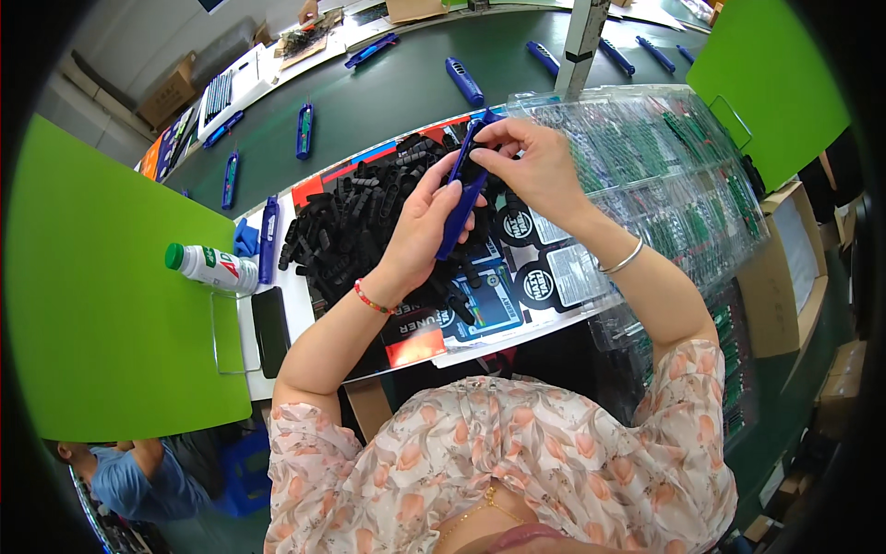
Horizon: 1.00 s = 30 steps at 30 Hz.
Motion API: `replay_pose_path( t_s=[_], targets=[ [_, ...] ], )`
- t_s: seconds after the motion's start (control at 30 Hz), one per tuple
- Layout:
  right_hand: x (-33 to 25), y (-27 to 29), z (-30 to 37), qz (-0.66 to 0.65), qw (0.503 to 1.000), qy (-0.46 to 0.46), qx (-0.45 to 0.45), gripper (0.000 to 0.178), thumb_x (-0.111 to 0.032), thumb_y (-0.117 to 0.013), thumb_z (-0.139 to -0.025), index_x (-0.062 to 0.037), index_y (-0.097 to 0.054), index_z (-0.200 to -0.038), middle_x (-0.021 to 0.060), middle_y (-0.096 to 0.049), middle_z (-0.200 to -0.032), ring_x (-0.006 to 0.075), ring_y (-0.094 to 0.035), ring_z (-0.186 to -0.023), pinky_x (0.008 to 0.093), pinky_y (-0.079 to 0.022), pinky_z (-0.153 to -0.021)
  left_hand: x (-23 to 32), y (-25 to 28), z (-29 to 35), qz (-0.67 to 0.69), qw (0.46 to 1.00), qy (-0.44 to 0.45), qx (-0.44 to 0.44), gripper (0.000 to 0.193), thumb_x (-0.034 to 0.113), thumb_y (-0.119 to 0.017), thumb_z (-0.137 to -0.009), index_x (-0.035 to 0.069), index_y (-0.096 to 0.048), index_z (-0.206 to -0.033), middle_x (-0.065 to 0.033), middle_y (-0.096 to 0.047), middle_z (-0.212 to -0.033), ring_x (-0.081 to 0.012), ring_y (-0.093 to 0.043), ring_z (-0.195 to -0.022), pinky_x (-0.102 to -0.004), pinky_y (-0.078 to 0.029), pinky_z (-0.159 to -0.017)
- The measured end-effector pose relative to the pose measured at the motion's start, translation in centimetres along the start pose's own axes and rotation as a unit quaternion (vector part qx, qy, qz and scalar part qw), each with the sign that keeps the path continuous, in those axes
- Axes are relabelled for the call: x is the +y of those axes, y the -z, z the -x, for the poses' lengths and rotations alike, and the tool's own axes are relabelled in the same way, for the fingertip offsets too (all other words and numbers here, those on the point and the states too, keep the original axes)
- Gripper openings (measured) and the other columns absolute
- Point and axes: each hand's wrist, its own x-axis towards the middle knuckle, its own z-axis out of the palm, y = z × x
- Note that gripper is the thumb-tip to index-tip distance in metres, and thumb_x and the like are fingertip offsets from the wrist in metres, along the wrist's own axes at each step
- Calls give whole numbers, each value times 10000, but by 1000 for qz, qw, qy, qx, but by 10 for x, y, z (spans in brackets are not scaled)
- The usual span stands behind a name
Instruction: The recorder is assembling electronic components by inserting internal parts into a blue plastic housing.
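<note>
My left hand (426, 220) is wrapped round a long blue plastic casing (458, 220), which stands tilted with its far end up. At that far end my right hand (533, 164) has thumb and fingers pinched together against the casing. Whatever sits between those fingertips is too small and dark to make out. Below and left of the casing spreads a heap of small black plastic parts (341, 226), lying on printed sheets (494, 305). Another blue casing (269, 240) lies at the left, beside a white bottle with a green cap (210, 268).
Clear trays of green circuit boards (637, 166) fill the right side. Several blue devices, one of them here (464, 81), lie across the green belt (406, 88). Green panels (120, 286) flank the bench, and a metal post (581, 51) rises behind. A phone (270, 331) lies front left.
</note>
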Motion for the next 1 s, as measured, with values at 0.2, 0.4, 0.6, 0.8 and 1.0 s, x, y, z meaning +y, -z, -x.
replay_pose_path(
  t_s=[0.2, 0.4, 0.6, 0.8, 1.0],
  targets=[
    [-9, -2, 22, 151, 985, 65, 55, 214, -157, -773, -740, -65, -709, -923, 78, -653, -873, 213, -644, -666, 336, -520, -622, -32, -11, 8, -14, 998, -56, 8, 531, 159, -529, -1005, 82, -325, -1488, -70, -624, -965, -88, -558, -700, -220, -472, -636],
    [-11, 4, 30, 134, 988, 26, 77, 537, -128, -743, -697, -138, -579, -1208, 119, -500, -1025, 252, -609, -745, 374, -513, -673, -37, -28, 11, -38, 996, -69, 30, 481, 145, -506, -1016, 71, -369, -1471, -59, -631, -890, -84, -561, -660, -214, -481, -603],
    [18, 10, 27, 75, 996, -6, 50, 613, -116, -681, -695, -76, -501, -1279, 156, -525, -1017, 314, -555, -928, 388, -472, -826, -45, -40, 4, -43, 997, -44, 49, 444, 145, -503, -1018, 67, -414, -1445, -56, -643, -845, -76, -556, -586, -206, -471, -534],
    [70, 92, -10, 89, 995, -21, 34, 337, -177, -707, -769, -76, -674, -1089, 121, -685, -866, 243, -667, -721, 368, -547, -695, -44, -46, -1, 2, 998, 2, 67, 466, 140, -489, -1021, 97, -369, -1469, -63, -641, -850, -85, -551, -568, -203, -453, -506],
    [259, 303, -47, 531, 804, -188, 193, 182, -152, -553, -861, -73, -716, -874, 164, -702, -899, 353, -678, -909, 430, -544, -820, -48, -52, -12, -2, 995, 14, 95, 483, 143, -482, -1023, 127, -345, -1486, -72, -645, -857, -96, -553, -566, -215, -457, -503]
  ],
)
